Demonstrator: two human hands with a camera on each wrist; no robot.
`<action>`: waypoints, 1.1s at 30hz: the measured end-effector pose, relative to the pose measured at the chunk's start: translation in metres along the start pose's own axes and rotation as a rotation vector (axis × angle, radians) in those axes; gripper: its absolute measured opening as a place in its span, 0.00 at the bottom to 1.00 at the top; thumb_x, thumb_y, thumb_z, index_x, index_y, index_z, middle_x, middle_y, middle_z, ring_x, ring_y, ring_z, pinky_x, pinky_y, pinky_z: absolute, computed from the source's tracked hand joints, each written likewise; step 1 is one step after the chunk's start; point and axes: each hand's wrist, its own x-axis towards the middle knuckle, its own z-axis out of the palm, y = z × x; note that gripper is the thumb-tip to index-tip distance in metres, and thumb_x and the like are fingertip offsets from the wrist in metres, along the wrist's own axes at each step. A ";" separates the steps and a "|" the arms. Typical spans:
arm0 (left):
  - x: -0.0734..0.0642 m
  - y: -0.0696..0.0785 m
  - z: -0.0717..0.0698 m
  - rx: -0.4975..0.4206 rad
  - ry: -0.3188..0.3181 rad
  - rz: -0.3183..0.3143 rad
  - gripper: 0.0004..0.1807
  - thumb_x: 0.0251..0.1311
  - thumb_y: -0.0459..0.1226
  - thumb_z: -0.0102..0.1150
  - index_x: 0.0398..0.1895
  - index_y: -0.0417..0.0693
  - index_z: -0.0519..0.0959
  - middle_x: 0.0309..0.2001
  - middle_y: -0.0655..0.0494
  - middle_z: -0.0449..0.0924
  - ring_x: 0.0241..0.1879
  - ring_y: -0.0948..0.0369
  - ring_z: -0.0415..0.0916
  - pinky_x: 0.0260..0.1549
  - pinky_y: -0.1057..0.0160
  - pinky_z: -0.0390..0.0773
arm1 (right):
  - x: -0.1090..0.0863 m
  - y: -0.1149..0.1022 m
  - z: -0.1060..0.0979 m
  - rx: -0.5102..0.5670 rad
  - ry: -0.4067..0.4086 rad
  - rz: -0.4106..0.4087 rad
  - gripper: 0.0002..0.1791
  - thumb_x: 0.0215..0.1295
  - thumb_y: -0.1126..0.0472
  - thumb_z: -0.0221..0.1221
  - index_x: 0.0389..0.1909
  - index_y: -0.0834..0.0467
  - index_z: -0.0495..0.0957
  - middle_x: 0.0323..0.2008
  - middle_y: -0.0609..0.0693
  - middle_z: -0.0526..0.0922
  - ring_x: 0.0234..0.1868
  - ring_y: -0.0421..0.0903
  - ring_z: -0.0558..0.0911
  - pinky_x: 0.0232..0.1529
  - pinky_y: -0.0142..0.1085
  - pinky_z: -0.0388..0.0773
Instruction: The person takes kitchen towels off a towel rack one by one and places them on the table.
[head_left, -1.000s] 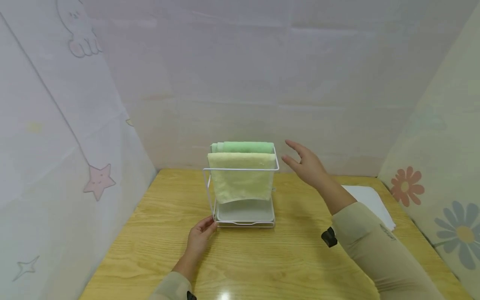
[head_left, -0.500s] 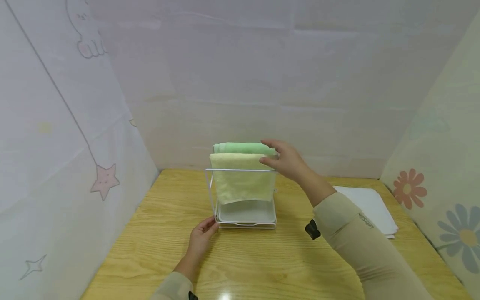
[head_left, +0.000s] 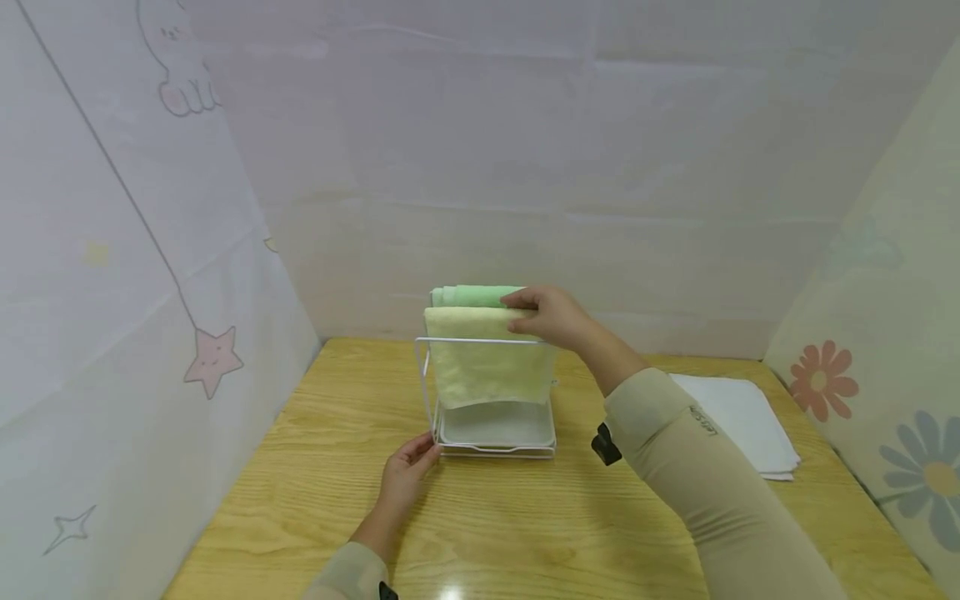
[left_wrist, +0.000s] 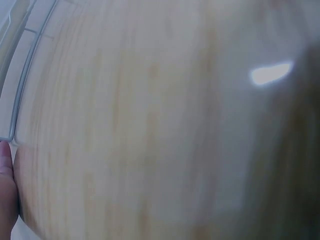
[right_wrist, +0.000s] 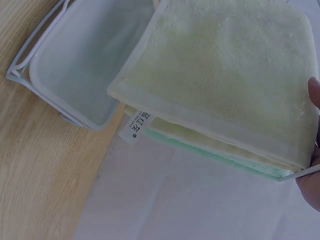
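A folded pale-yellow towel (head_left: 487,367) hangs at the center of the head view, in the white wire rack (head_left: 480,340), its lower edge above the white tray (head_left: 495,427) in the rack's base. Behind it, just above in the frame, shows the folded top of a mint-green towel (head_left: 476,296). The right wrist view shows a white fabric label (right_wrist: 136,126) with dark characters at the towels' edge.

The right hand (head_left: 555,317) is at the yellow towel's upper right corner, thumb in front and fingers behind its top edge; whether they pinch it, I cannot tell. Lower left of the towels, the left hand (head_left: 403,477) grips the rack's front left corner between thumb and fingers.

The rack stands on a wood-grain table (head_left: 300,500). At the table's right lies a flat white stack (head_left: 738,421), partly hidden by the beige right sleeve (head_left: 712,483). Pale hangings enclose the table, with a pink star (head_left: 213,360) at left and a red flower (head_left: 821,381) above a blue flower (head_left: 918,467) at right.
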 end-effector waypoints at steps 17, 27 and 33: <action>-0.004 0.001 0.000 0.016 -0.013 0.002 0.22 0.64 0.34 0.62 0.59 0.30 0.74 0.56 0.35 0.79 0.43 0.71 0.78 0.45 0.73 0.82 | 0.004 -0.002 0.000 0.021 -0.009 0.102 0.20 0.66 0.57 0.63 0.59 0.51 0.79 0.63 0.51 0.77 0.65 0.51 0.74 0.64 0.46 0.75; -0.002 0.000 -0.001 0.003 -0.001 -0.012 0.23 0.63 0.35 0.63 0.59 0.32 0.75 0.56 0.37 0.79 0.41 0.73 0.78 0.44 0.74 0.81 | 0.008 -0.002 0.004 0.004 -0.020 0.117 0.23 0.63 0.53 0.65 0.60 0.49 0.78 0.63 0.50 0.78 0.65 0.51 0.74 0.64 0.46 0.75; 0.000 -0.003 -0.001 0.020 -0.004 -0.012 0.22 0.64 0.35 0.63 0.59 0.32 0.76 0.55 0.37 0.79 0.45 0.66 0.80 0.45 0.73 0.82 | 0.010 -0.001 0.005 -0.004 0.000 0.114 0.22 0.64 0.54 0.65 0.59 0.51 0.79 0.61 0.51 0.79 0.64 0.51 0.75 0.63 0.45 0.76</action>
